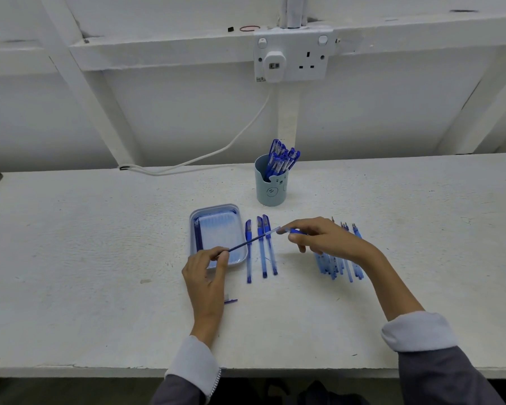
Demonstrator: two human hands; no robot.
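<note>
Three pens (pixel 263 258) (laid flat), one tray (pixel 192 229), one cup (pixel 270 191)

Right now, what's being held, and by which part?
A thin pen refill: the left hand pinches its dark end, the right hand pinches the blue piece at its other end.

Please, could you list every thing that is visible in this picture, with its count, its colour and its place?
table: one, white, across the view
cup: one, pale blue, behind the tray
pens in cup: several, blue, standing
tray: one, pale blue, table centre
capped pens: three, blue, lying right of the tray
uncapped pen bodies: a pile, clear blue, partly under the right hand
wall socket: one, white, on the wall
refill: one, dark blue, between the hands
blue pen part: one, at the refill's far end
left hand: pinches the refill
right hand: grips the blue pen part
</note>
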